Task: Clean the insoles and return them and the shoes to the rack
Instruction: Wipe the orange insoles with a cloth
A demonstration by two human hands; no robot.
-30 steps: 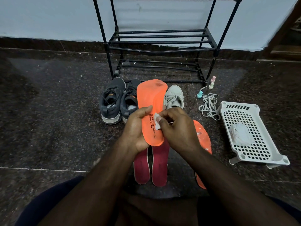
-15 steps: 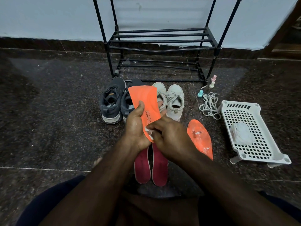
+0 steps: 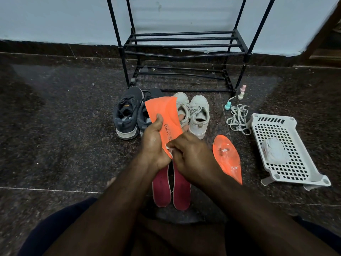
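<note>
So the left hand (image 3: 154, 143) has the orange insole (image 3: 164, 119) clamped: thumb pressed on the printed face, the other fingers (image 3: 181, 117) wrapped behind it, their tips poking out on the far edge. The insole stands roughly upright and is bent over at the top, up off the floor in front of the shoes. The right hand (image 3: 190, 154) is curled in tight at the insole's lower end, fingertips pinching a little white wipe (image 3: 170, 148) against it (only a sliver of the wipe shows, so can't say much about it).

Second orange insole (image 3: 227, 159) lies flat on the floor just right of the hands, with white crumbs or residue on it. Two red insoles (image 3: 171, 187) lie side by side below the hands, partly hidden by the wrists.

Behind the held insole: a dark grey pair (image 3: 127, 115) on the left and a white pair (image 3: 198, 115) on the right, toes pointing at the black rack (image 3: 182, 45), whose shelves have nothing on them. Off to the right there's a white basket (image 3: 295, 163) with a bundle of white wipes (image 3: 275, 151) in it, a tangle of laces (image 3: 238, 117) beside it, and a few small pastel bottles (image 3: 241, 92) near the rack leg.
</note>
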